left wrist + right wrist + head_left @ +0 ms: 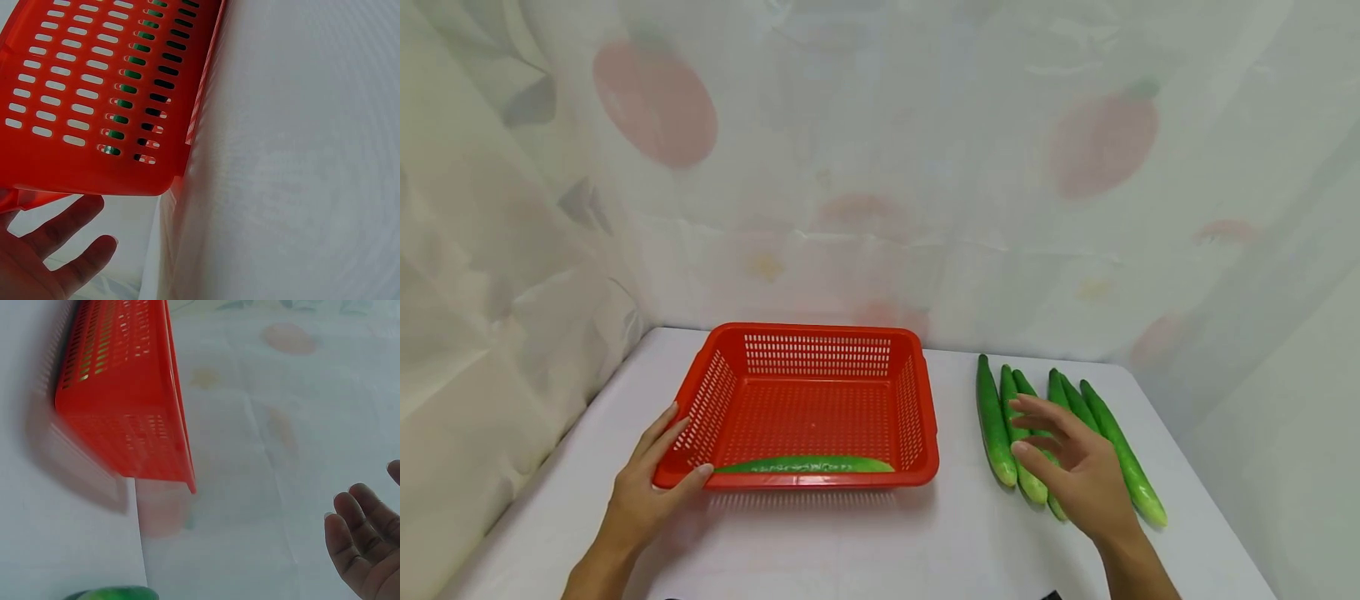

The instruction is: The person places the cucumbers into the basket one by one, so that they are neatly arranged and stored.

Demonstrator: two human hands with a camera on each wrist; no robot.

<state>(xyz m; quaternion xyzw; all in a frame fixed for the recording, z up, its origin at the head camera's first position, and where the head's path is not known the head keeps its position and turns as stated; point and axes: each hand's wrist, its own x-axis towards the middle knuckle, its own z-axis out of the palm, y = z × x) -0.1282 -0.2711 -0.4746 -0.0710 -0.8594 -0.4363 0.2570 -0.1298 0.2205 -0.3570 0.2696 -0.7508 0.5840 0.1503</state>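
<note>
A red plastic basket [810,481] with slotted walls stands left of centre on the table. One green cucumber [812,463] lies inside along its front wall. My left hand [643,496] touches the basket's front left corner, thumb at the front rim and fingers spread along the left side. In the left wrist view, two extended fingers [75,228] show by the rim; the rest of that hand is partly cut off. My right hand [1078,475] hovers over several cucumbers [992,425] on the right, holding nothing, its fingers loosely bent. It hides part of them.
The white table [850,558] meets a patterned sheet [880,208] hanging behind. More sheeting [497,292] hangs along the left side, and a pale wall [1285,433] stands on the right. Table surface lies between the basket and the cucumbers.
</note>
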